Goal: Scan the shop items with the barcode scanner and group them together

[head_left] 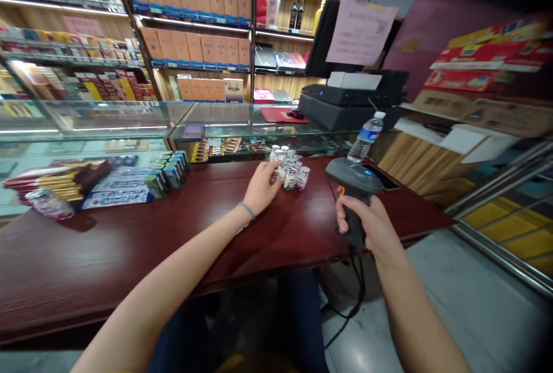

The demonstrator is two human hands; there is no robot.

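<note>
My right hand (367, 217) grips the handle of a black barcode scanner (354, 174), with a blue light lit on its top. A finger lies by the scanner's orange trigger, and its cable hangs below. My left hand (261, 188), with a grey band at the wrist, reaches to the cluster of small clear jars (291, 177). Thumb and fingers close around a jar at the cluster's left side; the jar is partly hidden. The jars have silvery lids and colourful contents, and stand upright close together on the dark red wooden counter (207, 229).
Left on the counter are small green boxes (166, 174), flat blue-white packs (121, 185), gold-red packs (69, 180) and a jar on its side (49, 203). A water bottle (366, 136) and a phone (382, 177) are beyond the scanner. A glass showcase (233, 113) runs behind.
</note>
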